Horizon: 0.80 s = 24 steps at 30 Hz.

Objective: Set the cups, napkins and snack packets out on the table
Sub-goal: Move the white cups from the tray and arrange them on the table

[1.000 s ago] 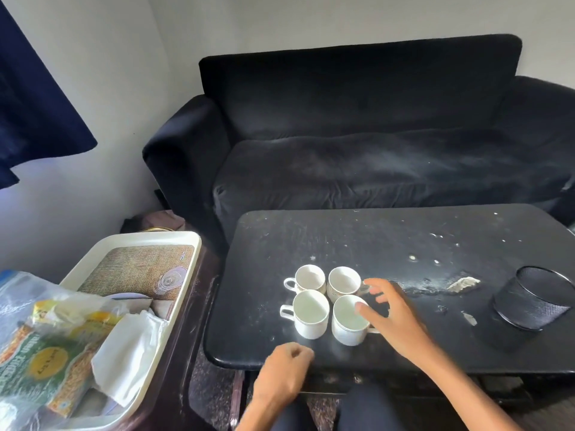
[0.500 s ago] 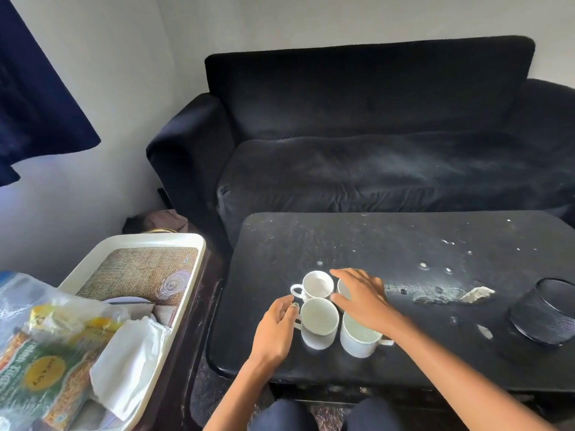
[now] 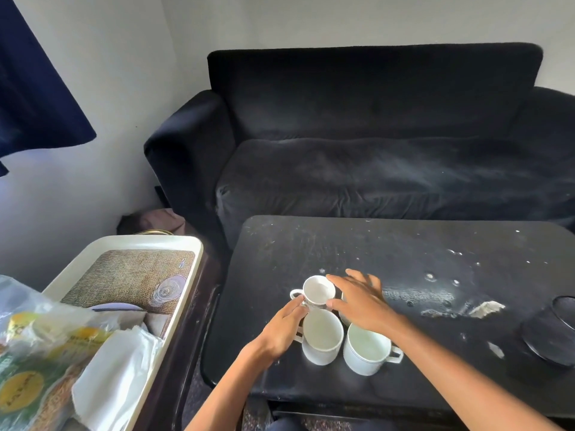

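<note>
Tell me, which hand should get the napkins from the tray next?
Probably the left hand. The napkins lie in the tray on the person's left, while the right hand reaches over the cups.

Home living room; sofa (image 3: pixel 373 144), coffee table (image 3: pixel 389 259)

Dim, soft daylight from left; wide-angle edge bending, slight blur.

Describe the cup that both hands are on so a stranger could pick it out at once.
Start at the black coffee table in front of the dark sofa; a cluster of white cups sits near its front left. The one meant is the far-left cup, its handle pointing left. Unlike its neighbours, it is tilted, with the left hand at its base and the right hand at its rim.
</note>
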Tool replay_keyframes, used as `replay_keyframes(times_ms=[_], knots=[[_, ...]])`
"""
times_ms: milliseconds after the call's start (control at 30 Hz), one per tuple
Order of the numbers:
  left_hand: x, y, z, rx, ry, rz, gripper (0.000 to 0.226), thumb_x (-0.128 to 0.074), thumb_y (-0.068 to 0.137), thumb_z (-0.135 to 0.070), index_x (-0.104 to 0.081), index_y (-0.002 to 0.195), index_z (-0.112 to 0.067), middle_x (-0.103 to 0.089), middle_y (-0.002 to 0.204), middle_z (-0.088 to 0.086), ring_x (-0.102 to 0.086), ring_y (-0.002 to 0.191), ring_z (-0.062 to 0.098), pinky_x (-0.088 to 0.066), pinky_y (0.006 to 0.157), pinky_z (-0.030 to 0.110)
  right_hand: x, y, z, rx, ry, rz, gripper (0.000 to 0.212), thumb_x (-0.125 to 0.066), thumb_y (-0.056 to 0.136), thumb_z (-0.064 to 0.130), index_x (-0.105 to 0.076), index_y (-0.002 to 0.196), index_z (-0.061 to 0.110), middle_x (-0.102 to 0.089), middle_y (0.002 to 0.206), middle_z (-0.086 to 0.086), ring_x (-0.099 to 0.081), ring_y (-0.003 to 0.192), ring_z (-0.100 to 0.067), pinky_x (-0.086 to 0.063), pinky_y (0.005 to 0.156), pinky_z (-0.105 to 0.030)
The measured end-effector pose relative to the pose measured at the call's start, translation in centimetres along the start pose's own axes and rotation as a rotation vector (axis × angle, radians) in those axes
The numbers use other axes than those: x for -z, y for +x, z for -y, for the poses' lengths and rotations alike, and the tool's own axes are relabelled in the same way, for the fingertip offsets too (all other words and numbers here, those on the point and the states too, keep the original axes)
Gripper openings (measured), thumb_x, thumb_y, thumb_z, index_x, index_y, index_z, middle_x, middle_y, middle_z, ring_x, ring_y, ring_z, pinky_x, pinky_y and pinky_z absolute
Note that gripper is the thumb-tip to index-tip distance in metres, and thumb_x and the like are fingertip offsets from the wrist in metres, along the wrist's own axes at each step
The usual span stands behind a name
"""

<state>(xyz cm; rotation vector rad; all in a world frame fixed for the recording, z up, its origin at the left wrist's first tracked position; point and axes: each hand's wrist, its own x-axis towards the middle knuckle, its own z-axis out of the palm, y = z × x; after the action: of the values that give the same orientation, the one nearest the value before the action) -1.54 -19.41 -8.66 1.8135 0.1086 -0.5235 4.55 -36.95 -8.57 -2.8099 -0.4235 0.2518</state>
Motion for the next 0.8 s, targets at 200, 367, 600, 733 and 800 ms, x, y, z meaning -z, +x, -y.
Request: replay_keyframes(times_ms=[200, 367, 600, 733, 800], knots=[[1.0, 2.2, -0.7, -0.003, -0.004, 0.027, 0.041, -0.031, 0.103, -0.034, -0.039, 0.144, -0.033, -0.045, 0.145, -0.013, -0.043, 0.13, 0.003, -0.033, 0.107, 0.021, 0.8, 2.5, -0.2, 0.004, 0.021, 0.034, 0.051, -0.05, 0.093, 0.036, -0.034, 0.14, 0.027, -0.047, 0.142, 0.0, -0.026, 0.138, -0.023, -0.019, 0.105, -0.039], [1.3, 4.8, -1.2, -0.011, 0.006, -0.005, 0.044, -0.031, 0.103, -0.038, -0.028, 0.146, -0.039, -0.03, 0.154, -0.01, -0.025, 0.143, 0.013, -0.016, 0.118, 0.037, 1.2, 5.0, -0.9, -0.021, 0.292, 0.077, 0.051, -0.054, 0.092, 0.028, -0.034, 0.139, 0.026, -0.048, 0.141, -0.001, -0.045, 0.127, -0.024, -0.036, 0.103, -0.039], [0.9, 8.9, -1.2, -0.028, 0.054, -0.056, 0.051, -0.03, 0.102, -0.034, -0.014, 0.151, -0.038, -0.028, 0.157, -0.004, 0.0, 0.149, 0.027, 0.008, 0.119, 0.05, 0.2, 8.1, -1.7, -0.128, 0.718, 0.007, 0.041, -0.055, 0.092, 0.012, -0.042, 0.131, 0.015, -0.053, 0.127, -0.001, -0.05, 0.116, -0.017, -0.041, 0.099, -0.03], [0.7, 10.9, -1.6, -0.029, 0.102, -0.081, 0.058, -0.035, 0.101, -0.032, -0.007, 0.152, -0.038, -0.015, 0.16, -0.004, 0.018, 0.146, 0.028, 0.016, 0.115, 0.046, -0.3, 10.0, -2.3, -0.196, 0.875, -0.065, 0.034, -0.055, 0.092, 0.007, -0.049, 0.125, 0.009, -0.056, 0.12, -0.002, -0.052, 0.113, -0.016, -0.038, 0.091, -0.023], [0.7, 11.6, -2.0, -0.044, 0.117, -0.096, 0.061, -0.036, 0.1, -0.03, -0.005, 0.152, -0.037, -0.013, 0.161, -0.003, 0.015, 0.147, 0.026, 0.016, 0.115, 0.044, -0.3, 10.7, -2.4, -0.217, 0.919, -0.069, 0.035, -0.053, 0.094, 0.009, -0.047, 0.129, 0.011, -0.055, 0.125, -0.002, -0.05, 0.112, -0.014, -0.04, 0.094, -0.025]])
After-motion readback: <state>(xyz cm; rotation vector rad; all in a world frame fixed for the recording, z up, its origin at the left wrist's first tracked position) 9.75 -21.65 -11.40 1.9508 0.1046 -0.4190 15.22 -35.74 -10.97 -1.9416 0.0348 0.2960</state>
